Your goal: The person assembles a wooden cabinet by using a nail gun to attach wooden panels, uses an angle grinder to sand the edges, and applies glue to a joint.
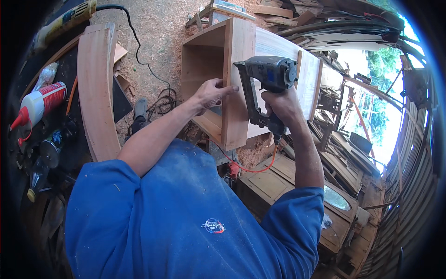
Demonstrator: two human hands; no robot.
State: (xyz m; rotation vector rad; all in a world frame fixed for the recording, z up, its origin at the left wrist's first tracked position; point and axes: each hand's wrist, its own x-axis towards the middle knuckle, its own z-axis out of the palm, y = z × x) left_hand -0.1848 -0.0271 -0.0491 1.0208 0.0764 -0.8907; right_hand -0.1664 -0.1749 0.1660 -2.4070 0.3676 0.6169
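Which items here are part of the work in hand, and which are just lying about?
In use:
- wooden cabinet box, steadied at its front edge by the left hand
- nail gun, gripped by the right hand, nose against the box
- orange air hose running from the gun's handle

Lying about:
- glue bottle
- curved wooden board
- yellow power tool with black cord

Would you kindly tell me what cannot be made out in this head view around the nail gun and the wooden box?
- Nail gun tip: hidden against the wooden box.
- Right hand fingers: wrapped behind the handle.
- Box's far side: hidden by its own panels.
- Orange hose: its end disappears behind the blue shirt.
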